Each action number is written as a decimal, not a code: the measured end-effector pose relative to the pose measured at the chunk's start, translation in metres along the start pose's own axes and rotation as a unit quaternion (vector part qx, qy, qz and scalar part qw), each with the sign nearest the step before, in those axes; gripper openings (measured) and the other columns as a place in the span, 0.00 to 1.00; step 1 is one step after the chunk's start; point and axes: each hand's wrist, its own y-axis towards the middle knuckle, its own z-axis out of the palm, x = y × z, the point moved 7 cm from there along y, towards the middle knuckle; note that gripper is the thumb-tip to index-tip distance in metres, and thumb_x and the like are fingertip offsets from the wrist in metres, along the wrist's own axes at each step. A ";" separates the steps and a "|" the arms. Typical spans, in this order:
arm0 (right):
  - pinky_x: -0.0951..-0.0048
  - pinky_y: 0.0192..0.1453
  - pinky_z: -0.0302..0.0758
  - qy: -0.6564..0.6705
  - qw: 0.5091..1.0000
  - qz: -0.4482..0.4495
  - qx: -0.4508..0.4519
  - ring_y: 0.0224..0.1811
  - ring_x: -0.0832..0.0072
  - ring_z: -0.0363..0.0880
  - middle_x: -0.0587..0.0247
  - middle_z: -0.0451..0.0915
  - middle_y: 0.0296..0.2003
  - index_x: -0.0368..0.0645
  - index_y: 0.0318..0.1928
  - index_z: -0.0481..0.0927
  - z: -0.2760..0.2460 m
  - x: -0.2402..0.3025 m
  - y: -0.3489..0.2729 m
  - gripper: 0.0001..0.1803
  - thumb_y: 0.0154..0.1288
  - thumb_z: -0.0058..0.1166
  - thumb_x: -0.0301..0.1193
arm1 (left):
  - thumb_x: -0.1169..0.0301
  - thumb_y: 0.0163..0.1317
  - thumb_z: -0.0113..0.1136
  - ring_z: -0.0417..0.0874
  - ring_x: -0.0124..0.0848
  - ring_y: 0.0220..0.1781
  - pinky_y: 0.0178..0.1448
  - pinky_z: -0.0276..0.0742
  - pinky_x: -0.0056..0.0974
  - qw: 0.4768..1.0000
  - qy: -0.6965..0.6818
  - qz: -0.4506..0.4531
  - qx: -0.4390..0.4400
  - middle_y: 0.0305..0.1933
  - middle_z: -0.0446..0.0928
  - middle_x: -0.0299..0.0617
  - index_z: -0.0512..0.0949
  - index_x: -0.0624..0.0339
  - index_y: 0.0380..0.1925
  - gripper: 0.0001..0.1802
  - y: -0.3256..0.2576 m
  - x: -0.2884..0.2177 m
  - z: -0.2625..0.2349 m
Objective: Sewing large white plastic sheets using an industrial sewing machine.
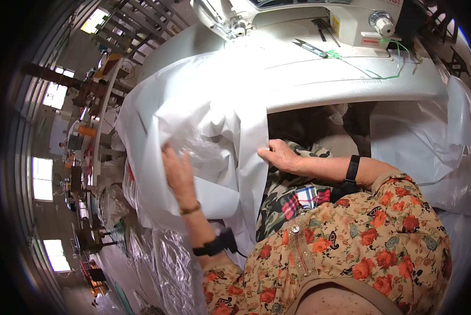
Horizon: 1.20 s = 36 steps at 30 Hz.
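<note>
Left hand, left of frame centre: fingers extended, slightly spread, against the wrinkled, glossy white flexible sheet. Right hand, centre: pinches the sheet's straight edge. Sheet position: centre-left, draped over the smooth white sewing table. Upper frame: white sewing machine.

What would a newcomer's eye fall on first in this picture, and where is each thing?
First, probably, the glossy white sheet left of centre, with the person's left hand against it and right hand at its edge. Next, the orange-flowered blouse across the bottom right, and the white sewing machine along the top. A small bright accent follows: green thread beside the thread snips, upper right.
</note>
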 end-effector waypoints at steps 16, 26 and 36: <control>0.74 0.51 0.76 0.420 0.867 0.003 0.267 0.41 0.80 0.80 0.66 0.83 0.40 0.38 0.45 0.81 -0.005 0.122 -0.081 0.12 0.65 0.58 0.32 | 0.61 0.69 0.49 0.80 0.58 0.45 0.50 0.74 0.53 0.911 -0.338 -0.115 0.206 0.41 0.80 0.61 0.78 0.67 0.44 0.19 -0.077 -0.032 0.203; 0.74 0.49 0.78 0.467 0.860 0.001 0.206 0.39 0.78 0.81 0.65 0.82 0.38 0.35 0.45 0.80 -0.056 0.103 -0.092 0.15 0.65 0.57 0.35 | 0.54 0.68 0.52 0.77 0.51 0.61 0.55 0.80 0.45 0.746 -0.542 -0.120 0.368 0.60 0.75 0.59 0.70 0.66 0.60 0.29 -0.045 -0.030 0.327; 0.76 0.37 0.68 0.076 0.969 0.037 0.231 0.33 0.85 0.70 0.72 0.78 0.31 0.31 0.40 0.83 -0.018 0.009 -0.071 0.22 0.70 0.54 0.42 | 0.54 0.69 0.50 0.77 0.53 0.61 0.55 0.82 0.45 0.647 -0.668 -0.070 0.361 0.61 0.74 0.59 0.69 0.66 0.61 0.29 -0.024 -0.007 0.257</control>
